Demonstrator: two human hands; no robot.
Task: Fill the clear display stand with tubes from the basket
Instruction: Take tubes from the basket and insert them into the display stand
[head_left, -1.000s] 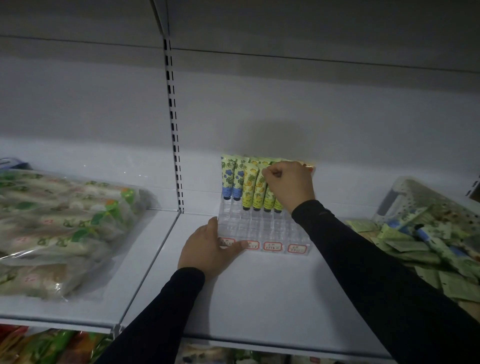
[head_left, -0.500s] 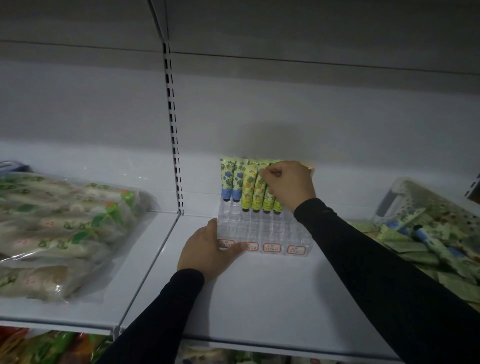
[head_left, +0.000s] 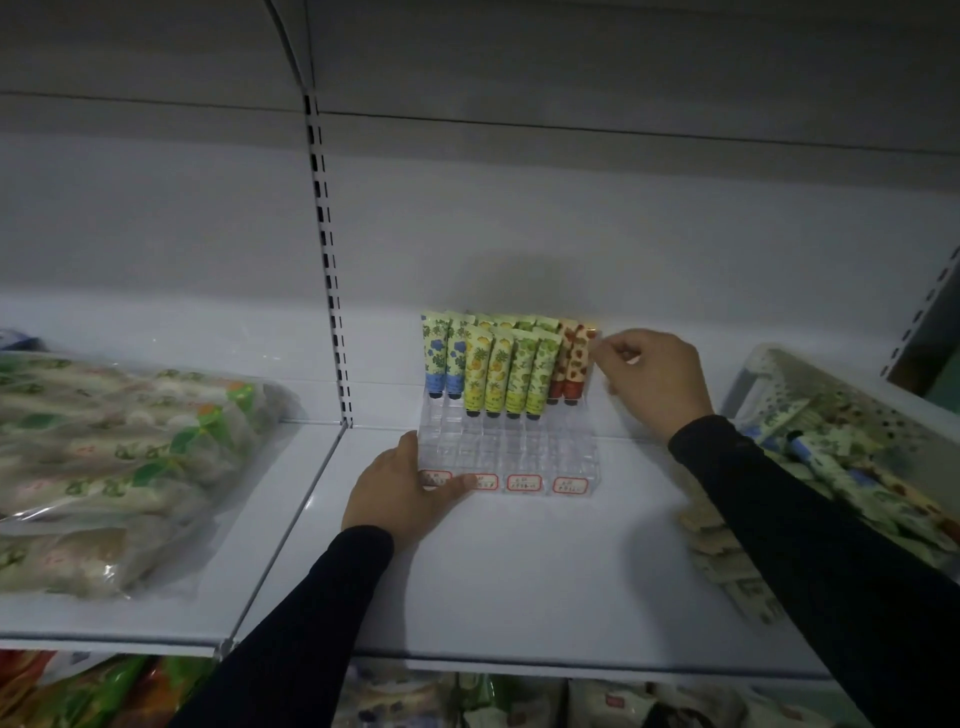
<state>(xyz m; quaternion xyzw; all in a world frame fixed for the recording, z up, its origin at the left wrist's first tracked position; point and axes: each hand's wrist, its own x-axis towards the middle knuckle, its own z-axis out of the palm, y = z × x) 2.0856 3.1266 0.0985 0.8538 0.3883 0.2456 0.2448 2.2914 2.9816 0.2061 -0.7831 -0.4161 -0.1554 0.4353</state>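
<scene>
Head view: the right hand (head_left: 652, 382), fingers curled and apparently empty, sits just right of the upright red tubes (head_left: 571, 364) in the clear display stand (head_left: 498, 447), nearer the basket (head_left: 852, 415) of flat-lying tubes than the stand-bracing left hand (head_left: 400, 491).

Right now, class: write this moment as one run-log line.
left hand: steadies display stand | right hand: at red tubes | front rows: unfilled | basket: holds tubes

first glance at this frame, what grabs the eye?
The bright patterned tubes standing upright at the back of the clear display stand, mid-shelf. The left hand rests on the stand's front left corner; the right hand is beside the red tubes. The basket sits far right.
</scene>
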